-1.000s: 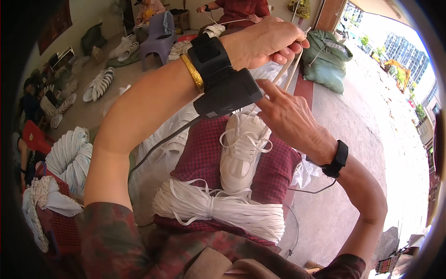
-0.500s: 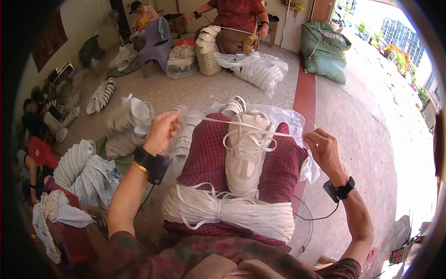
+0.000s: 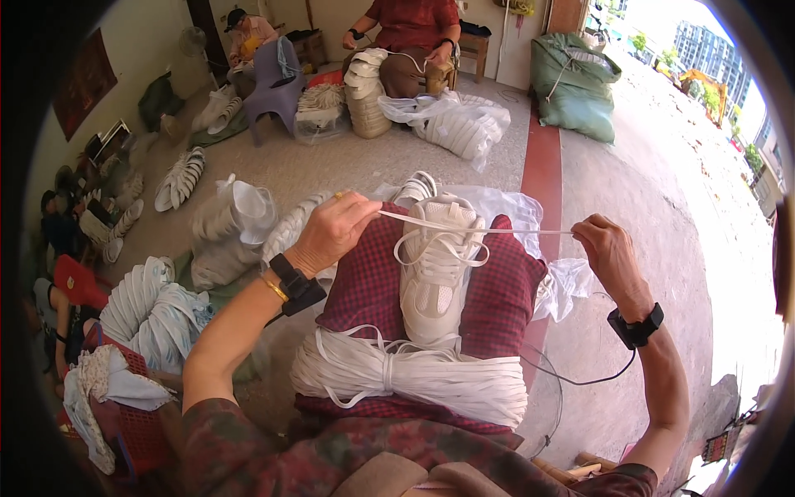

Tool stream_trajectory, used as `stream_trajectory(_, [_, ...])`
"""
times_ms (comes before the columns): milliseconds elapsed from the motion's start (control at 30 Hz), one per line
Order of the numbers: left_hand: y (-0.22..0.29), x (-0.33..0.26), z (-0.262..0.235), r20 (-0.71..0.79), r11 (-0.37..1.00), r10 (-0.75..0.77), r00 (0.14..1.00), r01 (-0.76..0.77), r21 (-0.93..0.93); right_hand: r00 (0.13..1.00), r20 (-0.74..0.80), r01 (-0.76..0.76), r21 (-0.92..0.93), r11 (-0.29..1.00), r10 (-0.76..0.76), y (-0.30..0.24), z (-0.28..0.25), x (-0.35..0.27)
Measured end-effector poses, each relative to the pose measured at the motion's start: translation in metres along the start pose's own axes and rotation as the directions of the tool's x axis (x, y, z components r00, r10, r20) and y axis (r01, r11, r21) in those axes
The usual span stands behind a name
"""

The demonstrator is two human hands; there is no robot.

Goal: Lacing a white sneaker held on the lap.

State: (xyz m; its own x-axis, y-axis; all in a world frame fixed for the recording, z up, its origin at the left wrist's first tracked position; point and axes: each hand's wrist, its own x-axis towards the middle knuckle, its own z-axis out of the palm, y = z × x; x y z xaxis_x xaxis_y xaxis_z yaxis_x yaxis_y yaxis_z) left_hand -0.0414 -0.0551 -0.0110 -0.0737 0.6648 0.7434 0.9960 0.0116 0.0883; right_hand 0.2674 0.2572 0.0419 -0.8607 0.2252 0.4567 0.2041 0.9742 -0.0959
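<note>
A white sneaker (image 3: 430, 308) rests between my thighs on red-and-black checked cloth (image 3: 505, 311), its toe toward me. Part of its lacing is threaded, with loose loops over the tongue. A flat white shoelace (image 3: 517, 231) stretches nearly level across the upper end of the shoe. My left hand (image 3: 333, 232), left of the tongue, pinches one part of it between closed fingers. Out to the right, my right hand (image 3: 613, 257) is closed on the other part. A tied bundle of white shoelaces (image 3: 455, 388) lies across my lap, touched by neither hand.
Stacked white shoe parts in clear plastic (image 3: 236, 219) stand on the left, beside more white pieces (image 3: 149, 311) and a red basket (image 3: 137, 414). Two people sit at the back near a purple chair (image 3: 276, 87). A green sack (image 3: 575, 91) stands at the right back.
My left hand has moved right, close to the shoe's tongue. My right hand has shifted outward to the right, and the shoelace is still stretched between them.
</note>
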Motion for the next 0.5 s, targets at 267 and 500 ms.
stream_trajectory(267, [-0.051,-0.047,-0.044,-0.064,0.953,-0.153,0.986,0.164,0.253,0.877,-0.455,-0.008,0.308,0.951,0.155,-0.030,0.016,-0.001])
stream_trajectory(500, [-0.041,-0.039,-0.015,-0.162,0.888,-0.309,0.937,0.346,0.303,0.980,-0.037,-0.061,0.883,0.465,0.198,-0.057,0.080,0.021])
